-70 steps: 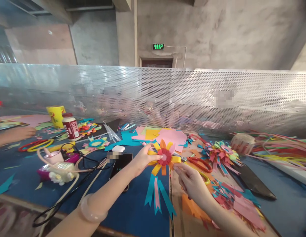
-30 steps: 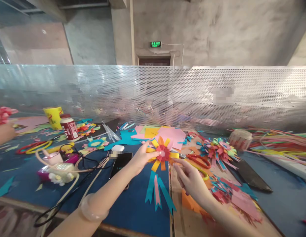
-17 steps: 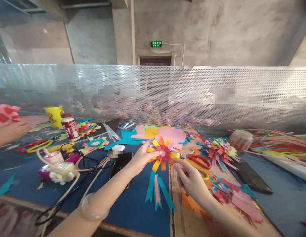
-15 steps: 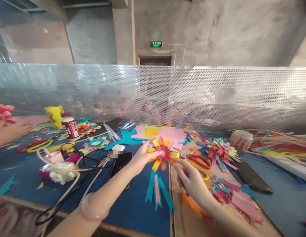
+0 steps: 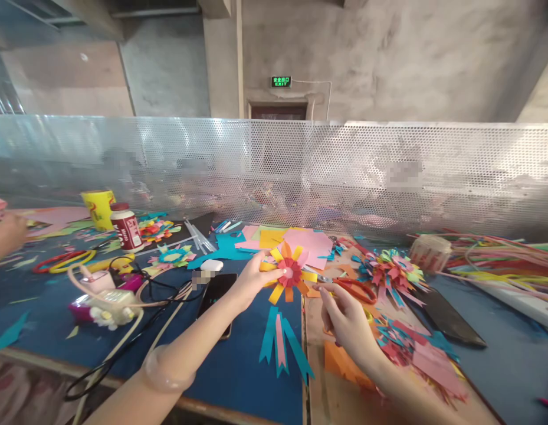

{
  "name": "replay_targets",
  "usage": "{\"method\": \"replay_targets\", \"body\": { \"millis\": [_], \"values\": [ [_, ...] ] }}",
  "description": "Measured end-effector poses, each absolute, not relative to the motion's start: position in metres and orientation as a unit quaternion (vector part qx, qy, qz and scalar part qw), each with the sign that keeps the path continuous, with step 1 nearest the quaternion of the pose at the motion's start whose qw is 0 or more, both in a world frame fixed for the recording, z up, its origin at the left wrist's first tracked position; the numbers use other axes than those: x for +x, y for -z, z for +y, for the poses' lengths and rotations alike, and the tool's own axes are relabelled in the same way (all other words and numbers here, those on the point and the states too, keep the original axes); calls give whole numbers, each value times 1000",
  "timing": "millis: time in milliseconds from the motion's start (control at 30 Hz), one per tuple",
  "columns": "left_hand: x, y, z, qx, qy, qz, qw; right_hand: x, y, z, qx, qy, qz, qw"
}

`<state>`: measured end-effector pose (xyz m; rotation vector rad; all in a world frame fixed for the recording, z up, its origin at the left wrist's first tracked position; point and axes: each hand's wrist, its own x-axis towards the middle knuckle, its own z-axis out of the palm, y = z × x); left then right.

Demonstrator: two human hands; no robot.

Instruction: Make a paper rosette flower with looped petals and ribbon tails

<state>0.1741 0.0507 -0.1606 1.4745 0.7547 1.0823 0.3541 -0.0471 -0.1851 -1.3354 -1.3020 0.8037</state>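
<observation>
Pinching red, yellow paper flower (image 5: 289, 273) | left fingers (image 5: 274, 274) clamped on it | right fingers (image 5: 330, 301) unclear

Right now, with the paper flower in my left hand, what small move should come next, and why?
Perhaps pinch the lower-right orange petal with your right hand: it sits close beside that petal, so the reach looks short, while your left hand holds the paper flower, its thumb at the center.

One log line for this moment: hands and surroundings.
left hand: holds paper flower; right hand: at flower's right edge, contact unclear; below flower: teal and pink paper strips; nearby: smartphone
</observation>
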Motion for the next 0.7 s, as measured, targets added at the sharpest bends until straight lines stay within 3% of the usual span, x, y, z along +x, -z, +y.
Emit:
{"method": "replay_targets", "body": {
  "millis": [300, 500, 700],
  "values": [
    [175, 160, 48, 667, -457, 310, 499, 357, 191, -34, -555, -373, -470, 575],
    [177, 157, 41, 700, -417, 324, 481, 358, 181, -36, -580, -395, -478, 528],
    [180, 157, 37, 713, -391, 320, 486, 360, 175, -34, -515, -444, -530, 508]
  ]
}}
